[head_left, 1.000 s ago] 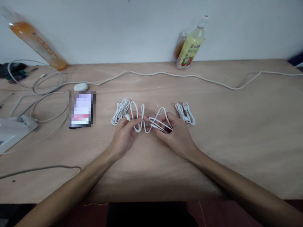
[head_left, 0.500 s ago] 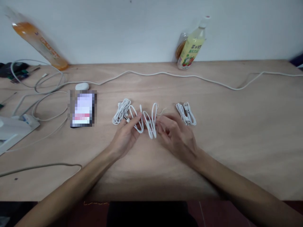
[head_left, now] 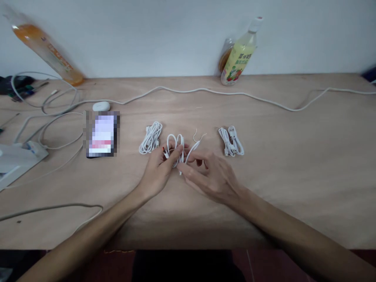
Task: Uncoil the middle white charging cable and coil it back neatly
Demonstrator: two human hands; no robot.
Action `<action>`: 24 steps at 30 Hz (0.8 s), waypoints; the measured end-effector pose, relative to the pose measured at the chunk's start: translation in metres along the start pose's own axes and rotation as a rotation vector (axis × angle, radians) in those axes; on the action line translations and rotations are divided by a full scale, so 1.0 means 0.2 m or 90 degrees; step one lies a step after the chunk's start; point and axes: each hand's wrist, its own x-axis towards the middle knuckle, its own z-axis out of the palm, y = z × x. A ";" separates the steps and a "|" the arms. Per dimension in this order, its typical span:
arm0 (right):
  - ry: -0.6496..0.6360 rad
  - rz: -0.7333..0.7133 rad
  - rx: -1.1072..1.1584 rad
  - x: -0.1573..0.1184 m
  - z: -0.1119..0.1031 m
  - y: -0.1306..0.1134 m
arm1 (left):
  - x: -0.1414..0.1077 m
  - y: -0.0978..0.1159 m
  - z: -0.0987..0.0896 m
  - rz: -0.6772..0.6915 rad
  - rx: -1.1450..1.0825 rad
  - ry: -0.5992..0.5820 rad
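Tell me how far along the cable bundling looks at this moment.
Done: two white cable bundles lie finished on the table, the left bundle and the right bundle. In hand: the left hand pinches the gathered loops of a third cable, the right hand beside it. Left: its thin tie hangs loose, unwrapped.

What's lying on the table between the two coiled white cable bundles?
In the head view, between the left coiled white cable bundle and the right coiled white cable bundle lies a third white cable, gathered in loops by the left hand and right hand.
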 end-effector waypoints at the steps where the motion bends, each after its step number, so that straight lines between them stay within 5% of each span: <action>1: 0.002 -0.003 0.001 0.00 0.00 0.00 | 0.00 0.00 0.00 -0.002 0.005 0.000; 11: -0.015 -0.120 -0.149 0.03 0.00 0.01 | 0.00 0.00 0.01 0.030 0.017 0.000; 24: 0.029 0.057 -0.168 0.02 0.01 0.00 | 0.00 -0.05 0.01 -0.012 -0.177 0.016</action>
